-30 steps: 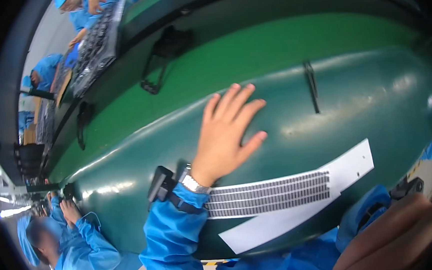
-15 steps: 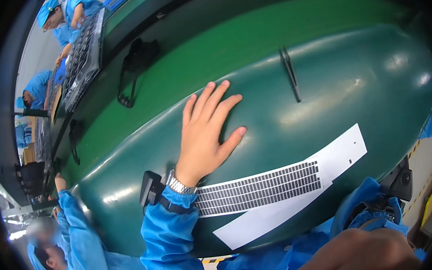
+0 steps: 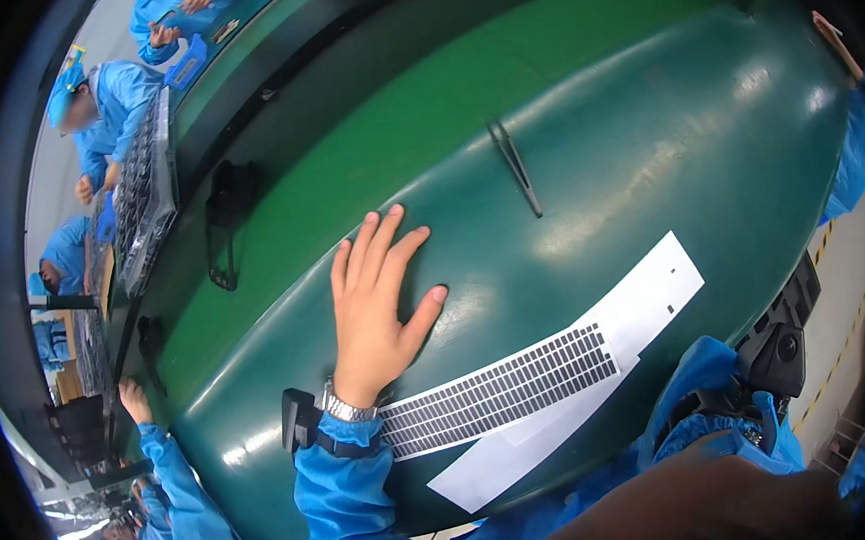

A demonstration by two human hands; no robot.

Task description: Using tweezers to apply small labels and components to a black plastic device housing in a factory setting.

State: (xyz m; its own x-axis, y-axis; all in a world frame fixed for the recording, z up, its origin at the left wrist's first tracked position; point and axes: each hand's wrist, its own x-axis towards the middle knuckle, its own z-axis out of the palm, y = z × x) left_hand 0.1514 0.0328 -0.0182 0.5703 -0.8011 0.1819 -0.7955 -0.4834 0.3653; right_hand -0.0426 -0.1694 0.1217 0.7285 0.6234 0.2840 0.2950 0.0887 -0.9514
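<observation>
The left hand (image 3: 375,309) lies flat, palm down, on the glossy dark green table surface (image 3: 665,153), fingers spread wide and holding nothing. Just beside its wrist, toward the table's near edge, lies a long white paper strip carrying rows of small dark squares (image 3: 521,384); the hand does not touch it. Beyond the hand, farther across the table, rest slim black metal tweezers (image 3: 516,167), well apart from the fingers. The right hand (image 3: 699,497) shows only as a dark blur at the near edge; its fingers cannot be made out.
</observation>
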